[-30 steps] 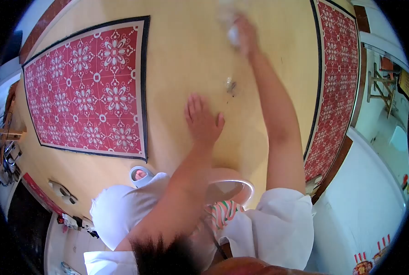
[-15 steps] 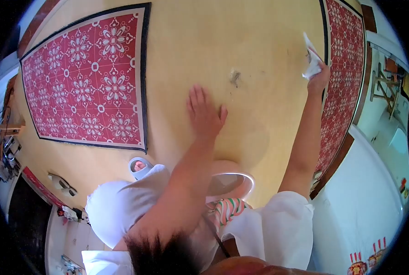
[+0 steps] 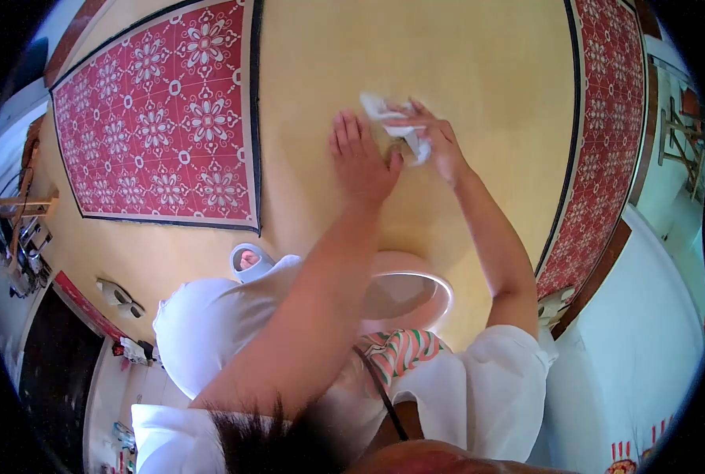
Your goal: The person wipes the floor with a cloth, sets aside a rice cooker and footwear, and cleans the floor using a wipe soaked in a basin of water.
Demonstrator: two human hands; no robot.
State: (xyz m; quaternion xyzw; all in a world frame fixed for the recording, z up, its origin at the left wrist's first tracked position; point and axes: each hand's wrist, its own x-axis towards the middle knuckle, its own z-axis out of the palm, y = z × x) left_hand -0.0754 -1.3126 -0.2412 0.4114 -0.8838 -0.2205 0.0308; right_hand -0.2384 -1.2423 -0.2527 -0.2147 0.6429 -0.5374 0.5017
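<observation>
My left hand (image 3: 362, 164) lies flat on the light wood-coloured floor (image 3: 486, 71), fingers stretched forward and thumb out to the right. Just to its right, my right hand (image 3: 445, 152) grips a crumpled white tissue (image 3: 419, 147) low over the floor, close to my left thumb. A loose end of the tissue sticks out beyond the fingertips and is slightly blurred. Between the left thumb and the tissue shows a small dark patch; the hand and tissue hide most of that spot.
A pinkish bucket (image 3: 447, 299) with a pale rim stands close to my body. Red patterned mats lie left (image 3: 159, 126) and right (image 3: 593, 150). A grey slipper (image 3: 250, 267) with my foot in it is at left, and other slippers (image 3: 120, 299) lie farther off.
My right hand has swept the tissue leftward from beside the right mat to beside my left hand, over the spot with dark debris. My left hand stays flat on the floor.
</observation>
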